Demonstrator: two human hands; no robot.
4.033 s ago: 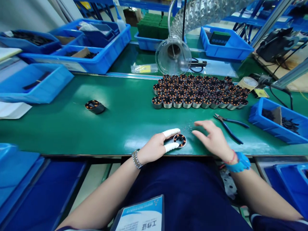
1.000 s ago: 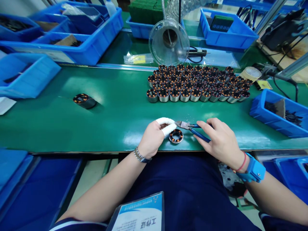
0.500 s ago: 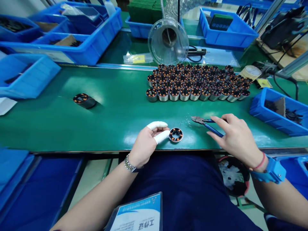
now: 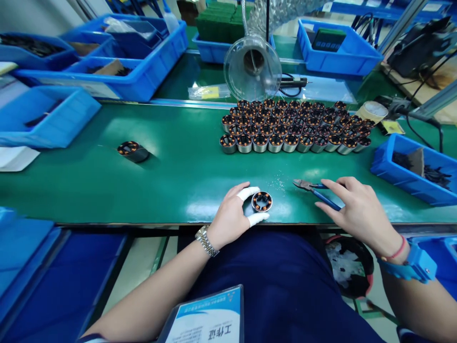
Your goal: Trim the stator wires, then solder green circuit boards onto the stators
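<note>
Close to the table's front edge stands a motor stator, a metal ring with copper windings facing up. My left hand, with white covers on the thumb and a finger, curls around its left side, thumb at the near side and finger at the far side. To the right, my right hand holds diagonal cutters by their blue handles, with the jaws pointing left, apart from the stator. Tiny clipped bits lie on the green mat between them.
Rows of stators stand behind my hands, and a single stator sits at the left. A clear fume hood hangs behind the rows. Blue bins stand at the left and right.
My left hand has gone from beside the stator's left edge to around it, thumb and finger spread over it. My right hand has shifted slightly right and nearer with the cutters.
</note>
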